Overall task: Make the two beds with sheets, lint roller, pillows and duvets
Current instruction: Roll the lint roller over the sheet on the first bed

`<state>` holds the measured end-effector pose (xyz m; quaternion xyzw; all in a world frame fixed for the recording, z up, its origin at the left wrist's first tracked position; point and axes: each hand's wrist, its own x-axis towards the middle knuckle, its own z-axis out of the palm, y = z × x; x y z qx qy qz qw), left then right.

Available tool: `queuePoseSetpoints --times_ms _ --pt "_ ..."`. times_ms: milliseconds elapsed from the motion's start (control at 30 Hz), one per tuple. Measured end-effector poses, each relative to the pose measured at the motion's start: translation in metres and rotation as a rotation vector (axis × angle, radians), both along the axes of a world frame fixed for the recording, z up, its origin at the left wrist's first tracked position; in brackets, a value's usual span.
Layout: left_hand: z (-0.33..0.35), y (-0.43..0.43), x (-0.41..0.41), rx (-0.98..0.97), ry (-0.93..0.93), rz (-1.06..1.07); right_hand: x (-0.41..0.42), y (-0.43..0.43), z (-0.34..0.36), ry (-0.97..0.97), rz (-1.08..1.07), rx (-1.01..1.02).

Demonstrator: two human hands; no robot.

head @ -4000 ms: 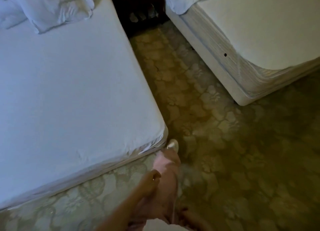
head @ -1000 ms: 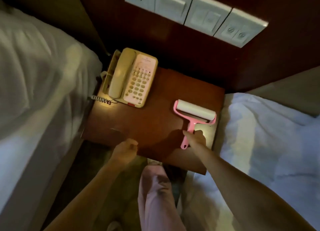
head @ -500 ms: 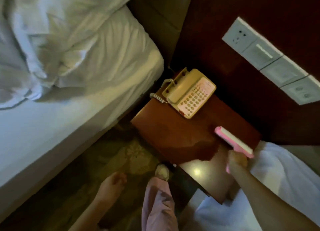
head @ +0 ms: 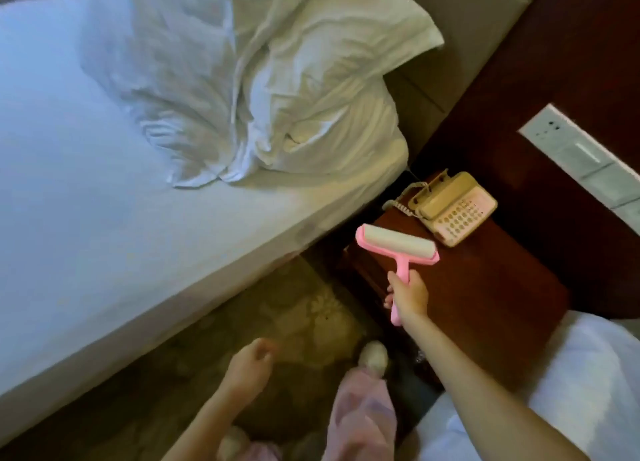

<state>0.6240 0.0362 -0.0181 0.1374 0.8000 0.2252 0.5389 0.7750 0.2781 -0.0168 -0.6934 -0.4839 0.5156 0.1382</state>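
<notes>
Right hand (head: pixel 408 296): gripping, fingers wrapped round the pink handle of the lint roller (head: pixel 398 244).
Lint roller: held up off the table (head: pixel 485 287), over its left corner. The white roll sits in a pink frame and points far. It is between the left bed's edge and the telephone (head: pixel 453 211), near both, touching neither.
Left hand (head: pixel 249 363): low over the carpet (head: pixel 277 315), fingers loosely curled, holding nothing, a bit blurred.
Left bed (head: pixel 104 218): flat white sheet on the near part.
Bedding heap (head: pixel 259 97): rumpled white pillows and duvet cover the far end of the left bed, against the headboard (head: pixel 467 28).
Table: dark wood, between the two beds. The telephone stands at its far end, coiled cord on its left side.
Right bed (head: pixel 571 374): only a white corner shows, near right, just beside the table.
Wall: switch panel (head: pixel 581 156) at far right.
Floor gap: a leg in pink trousers (head: pixel 363 419) and a pale shoe (head: pixel 373 356) by the table's near side.
Change: 1 s ago the roller lay on the table with the right hand at its handle. 0.5 s ago it was lifted over the table's right side, by the right bed. Now it has swung left toward the left bed, roll face up. The view has also turned left, so more of the left bed shows.
</notes>
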Motion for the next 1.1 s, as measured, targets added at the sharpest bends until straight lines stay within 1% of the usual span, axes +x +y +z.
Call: queuePoseSetpoints --times_ms 67,133,233,300,400,467,567,767,867,933,1000,1100 --pt "0.017 -0.050 -0.029 -0.041 0.005 0.086 -0.040 -0.069 -0.004 0.054 0.104 -0.117" --pt "0.030 -0.109 -0.056 -0.105 0.006 0.171 -0.079 -0.138 -0.005 0.025 0.270 -0.176" --pt "0.050 -0.202 -0.089 -0.179 0.040 0.324 -0.135 -0.227 -0.001 0.011 0.548 -0.226" --pt "0.059 -0.256 -0.108 -0.192 0.084 0.442 -0.175 -0.273 0.007 0.031 0.679 -0.254" --pt "0.060 -0.313 -0.143 -0.243 0.150 0.570 -0.232 -0.321 0.016 0.025 0.822 -0.218" --pt "0.056 -0.332 -0.166 -0.253 0.155 0.616 -0.267 -0.340 0.017 0.029 0.845 -0.200" --pt "0.040 -0.339 -0.203 -0.236 0.149 0.630 -0.312 -0.348 0.007 0.050 0.812 -0.166" --pt "0.001 -0.317 -0.301 -0.193 0.168 0.608 -0.396 -0.333 -0.022 0.003 0.775 -0.116" --pt "-0.020 -0.299 -0.363 -0.160 0.226 0.602 -0.448 -0.327 -0.036 -0.014 0.765 -0.182" --pt "-0.034 -0.292 -0.405 -0.138 0.301 0.627 -0.480 -0.331 -0.044 -0.005 0.773 -0.223" --pt "-0.045 -0.287 -0.445 -0.108 0.371 0.657 -0.510 -0.338 -0.049 0.033 0.766 -0.253" --pt "-0.056 -0.283 -0.496 -0.081 0.410 0.610 -0.545 -0.353 -0.054 0.076 0.707 -0.264"
